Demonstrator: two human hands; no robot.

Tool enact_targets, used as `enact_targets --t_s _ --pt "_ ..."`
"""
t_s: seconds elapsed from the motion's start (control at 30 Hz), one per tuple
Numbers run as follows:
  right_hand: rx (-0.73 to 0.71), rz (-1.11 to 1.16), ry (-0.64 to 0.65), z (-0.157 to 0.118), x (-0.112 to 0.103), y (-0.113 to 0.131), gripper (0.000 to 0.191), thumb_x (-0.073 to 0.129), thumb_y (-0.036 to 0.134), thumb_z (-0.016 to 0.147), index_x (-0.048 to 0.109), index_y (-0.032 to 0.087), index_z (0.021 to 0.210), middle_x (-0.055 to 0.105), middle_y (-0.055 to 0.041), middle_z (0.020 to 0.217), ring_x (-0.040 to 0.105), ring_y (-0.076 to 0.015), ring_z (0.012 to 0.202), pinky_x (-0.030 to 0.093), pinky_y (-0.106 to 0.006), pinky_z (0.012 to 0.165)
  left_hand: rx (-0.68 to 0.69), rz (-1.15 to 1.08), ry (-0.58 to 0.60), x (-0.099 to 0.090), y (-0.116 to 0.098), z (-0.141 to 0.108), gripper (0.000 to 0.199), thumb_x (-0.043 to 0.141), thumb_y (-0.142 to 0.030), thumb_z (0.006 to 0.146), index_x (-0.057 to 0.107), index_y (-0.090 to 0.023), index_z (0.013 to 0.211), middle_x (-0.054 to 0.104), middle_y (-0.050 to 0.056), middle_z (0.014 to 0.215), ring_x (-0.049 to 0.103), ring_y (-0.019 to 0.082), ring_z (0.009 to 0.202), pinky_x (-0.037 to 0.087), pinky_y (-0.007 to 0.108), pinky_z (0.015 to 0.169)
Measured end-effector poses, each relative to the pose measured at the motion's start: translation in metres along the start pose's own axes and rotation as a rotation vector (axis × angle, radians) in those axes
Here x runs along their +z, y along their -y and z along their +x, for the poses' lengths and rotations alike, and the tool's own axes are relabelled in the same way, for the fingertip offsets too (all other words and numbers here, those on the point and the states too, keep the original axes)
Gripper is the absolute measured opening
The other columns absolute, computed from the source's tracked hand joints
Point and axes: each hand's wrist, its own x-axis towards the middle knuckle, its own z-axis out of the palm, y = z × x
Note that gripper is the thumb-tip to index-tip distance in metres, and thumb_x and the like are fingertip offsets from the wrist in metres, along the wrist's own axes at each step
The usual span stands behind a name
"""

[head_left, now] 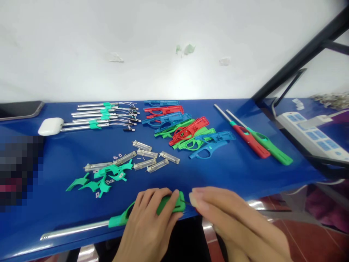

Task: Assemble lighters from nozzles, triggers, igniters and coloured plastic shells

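Note:
A green long-nosed lighter (116, 221) lies along the near edge of the table, its metal tube pointing left. My left hand (147, 225) is closed over the green handle and covers much of it. At the handle's right end, my right hand (237, 222) pinches a thin dark shaft (187, 202) whose tip meets the handle; a little red shows by the fingertips. The rest of that tool is hidden in the hand. Just beyond my left hand lie several clear fuel tanks (145, 163) and teal triggers (104, 186).
Metal lighter tubes (94, 114) with wires lie at the back left, near a white case (51, 126) and a phone (21, 110). Coloured handle shells (191, 130) fill the back middle. A red lighter (251, 140) and another green lighter (272, 148) lie right, near a power strip (313, 134).

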Motion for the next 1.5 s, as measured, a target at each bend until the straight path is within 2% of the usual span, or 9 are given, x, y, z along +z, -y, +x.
enact_targets --t_s 0.13,0.23,0.43,0.6,0.77,0.93,1.1,1.33,1.5 --pt "-0.072 0.142 0.186 0.011 0.002 -0.014 0.028 0.055 0.013 0.107 0.075 0.024 0.123 0.074 -0.0039 0.108 0.076 -0.0158 0.094 0.066 -0.027 0.077 -0.004 0.000 -0.086 0.008 0.001 0.008 0.034 0.036 -0.024 0.115 0.067 -0.017 0.129 0.075 0.011 0.107 0.069 0.026 0.094 0.054 0.042 0.079" --pt "-0.085 0.117 0.202 0.025 0.000 -0.022 0.024 0.065 0.005 0.099 0.078 0.022 0.112 0.073 -0.0017 0.101 0.073 -0.0115 0.088 0.063 -0.021 0.078 0.011 0.005 -0.099 0.014 0.002 0.010 0.031 0.040 -0.024 0.114 0.066 -0.015 0.129 0.074 0.011 0.108 0.068 0.029 0.094 0.055 0.045 0.078" --pt "-0.039 0.091 0.460 0.042 -0.012 -0.025 0.049 0.048 0.006 0.107 0.065 0.032 0.144 0.071 0.0016 0.131 0.069 -0.0088 0.118 0.057 -0.017 0.101 0.035 0.015 -0.094 0.017 0.006 0.009 0.026 0.051 -0.022 0.110 0.063 -0.014 0.131 0.072 0.012 0.113 0.068 0.031 0.098 0.057 0.049 0.081" --pt "-0.099 0.041 0.356 0.045 -0.013 -0.023 0.018 0.067 0.020 0.105 0.077 0.027 0.118 0.070 0.0013 0.102 0.071 -0.0076 0.090 0.058 -0.014 0.084 0.055 0.023 -0.102 0.019 0.008 0.008 0.027 0.053 -0.018 0.107 0.062 -0.014 0.132 0.072 0.013 0.115 0.068 0.032 0.097 0.059 0.050 0.081" --pt "-0.112 0.080 0.502 0.044 -0.015 -0.024 0.048 0.048 0.008 0.108 0.060 0.030 0.150 0.068 -0.0023 0.132 0.069 -0.0107 0.116 0.057 -0.020 0.098 0.061 0.029 -0.113 0.019 0.008 0.005 0.033 0.053 -0.015 0.104 0.060 -0.014 0.136 0.071 0.014 0.118 0.067 0.033 0.103 0.059 0.052 0.086" --pt "-0.132 0.001 0.348 0.044 -0.015 -0.022 0.023 0.065 0.019 0.105 0.076 0.028 0.124 0.070 0.0004 0.098 0.070 -0.0124 0.085 0.060 -0.023 0.078 0.081 0.026 -0.108 0.018 0.008 0.002 0.037 0.050 -0.010 0.103 0.059 -0.014 0.138 0.070 0.014 0.121 0.066 0.032 0.105 0.058 0.052 0.088" --pt "-0.136 0.066 0.420 0.042 -0.016 -0.022 0.039 0.049 0.013 0.110 0.069 0.028 0.140 0.072 -0.0032 0.127 0.071 -0.0149 0.111 0.060 -0.027 0.096 0.090 0.047 -0.114 0.022 0.011 0.001 0.034 0.052 -0.012 0.104 0.059 -0.014 0.137 0.070 0.014 0.120 0.067 0.032 0.105 0.058 0.053 0.088" --pt "-0.141 0.020 0.330 0.036 -0.009 -0.013 0.017 0.064 0.023 0.107 0.077 0.025 0.117 0.068 -0.0011 0.101 0.069 -0.0132 0.088 0.057 -0.026 0.080 0.119 0.092 -0.125 0.024 0.016 0.001 0.036 0.053 -0.011 0.102 0.060 -0.016 0.137 0.072 0.012 0.119 0.069 0.031 0.101 0.061 0.050 0.084" --pt "-0.116 0.044 0.442 0.037 -0.013 -0.011 0.042 0.048 0.011 0.110 0.065 0.032 0.142 0.070 -0.0016 0.124 0.070 -0.0123 0.105 0.056 -0.025 0.091 0.126 0.113 -0.120 0.030 0.022 -0.002 0.038 0.056 -0.014 0.101 0.060 -0.020 0.139 0.072 0.011 0.121 0.069 0.030 0.104 0.062 0.048 0.087"
